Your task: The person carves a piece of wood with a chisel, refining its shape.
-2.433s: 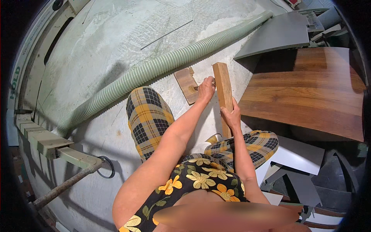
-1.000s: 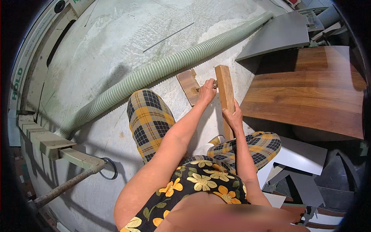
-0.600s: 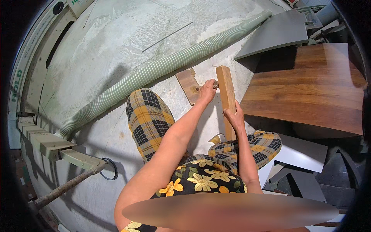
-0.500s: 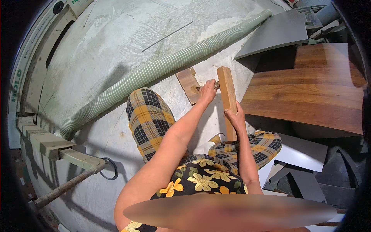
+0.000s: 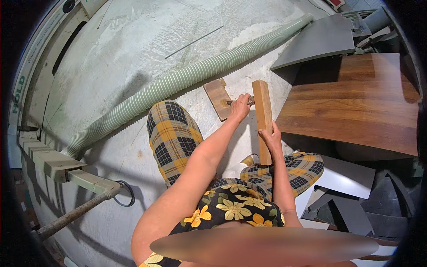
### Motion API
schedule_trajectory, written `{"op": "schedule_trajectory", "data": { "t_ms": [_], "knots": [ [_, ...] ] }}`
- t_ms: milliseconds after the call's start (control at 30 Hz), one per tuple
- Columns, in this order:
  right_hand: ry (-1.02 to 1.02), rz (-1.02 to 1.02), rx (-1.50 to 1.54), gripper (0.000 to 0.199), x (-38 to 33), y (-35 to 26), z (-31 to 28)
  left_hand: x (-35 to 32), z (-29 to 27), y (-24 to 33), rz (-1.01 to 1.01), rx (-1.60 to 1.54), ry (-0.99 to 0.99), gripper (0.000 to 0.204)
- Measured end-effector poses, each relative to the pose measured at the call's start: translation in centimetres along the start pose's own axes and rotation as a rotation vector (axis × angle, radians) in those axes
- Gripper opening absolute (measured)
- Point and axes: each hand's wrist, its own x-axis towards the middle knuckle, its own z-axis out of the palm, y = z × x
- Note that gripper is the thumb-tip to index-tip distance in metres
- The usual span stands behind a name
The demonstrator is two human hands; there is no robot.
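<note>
My left hand [image 5: 240, 108] is closed around a chisel [image 5: 251, 101], its handle end showing on the right of my fist. The chisel's thin blade points left and meets a small brown wooden board [image 5: 217, 99] lying on the floor; I cannot tell how deep it sits. My right hand [image 5: 272, 138] grips a long squared wooden block [image 5: 262, 107] near its lower half. The block's upper part is against or very close to the chisel's handle end.
A pale ribbed hose [image 5: 187, 78] crosses the concrete floor beyond my hands. To the right lie a wood-grain panel [image 5: 351, 104], a grey panel [image 5: 318, 40] and white offcuts [image 5: 347, 175]. A machine frame [image 5: 53, 164] with a metal bar stands at the left. A thin rod [image 5: 194, 42] lies farther off.
The view has shifted very slightly. Both hands keep their grips, and the block and chisel have moved hardly at all against the board.
</note>
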Motion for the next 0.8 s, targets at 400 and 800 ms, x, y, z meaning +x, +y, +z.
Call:
{"op": "schedule_trajectory", "data": {
  "t_ms": [400, 800],
  "knots": [
    [0.032, -0.045, 0.029, 0.059, 0.05, 0.07, 0.15, 0.12, -0.26, 0.43, -0.039, -0.008, -0.041, 0.034],
    [0.051, -0.039, -0.017, 0.060, 0.03, -0.52, 0.21, 0.17, -0.38, 0.44, -0.025, -0.016, -0.030, 0.034]
  ]
}}
